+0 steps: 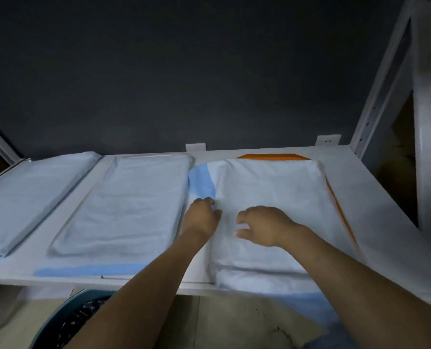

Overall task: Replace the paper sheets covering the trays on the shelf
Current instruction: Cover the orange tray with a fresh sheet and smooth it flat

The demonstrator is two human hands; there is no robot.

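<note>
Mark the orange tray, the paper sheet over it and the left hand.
orange tray (pixel 272 156), head view, bare far rim.
paper sheet (pixel 272 187), head view, its middle.
left hand (pixel 200 217), head view, back of hand.

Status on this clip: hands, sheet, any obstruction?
Left hand pinches white sheet at its left edge. Right hand curled over it, grip unclear. Sheet lies over orange tray. Nothing blocking.

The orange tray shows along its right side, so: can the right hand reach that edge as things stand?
Probably yes: the right hand is over the sheet there, with nothing between it and the orange edge.
</note>
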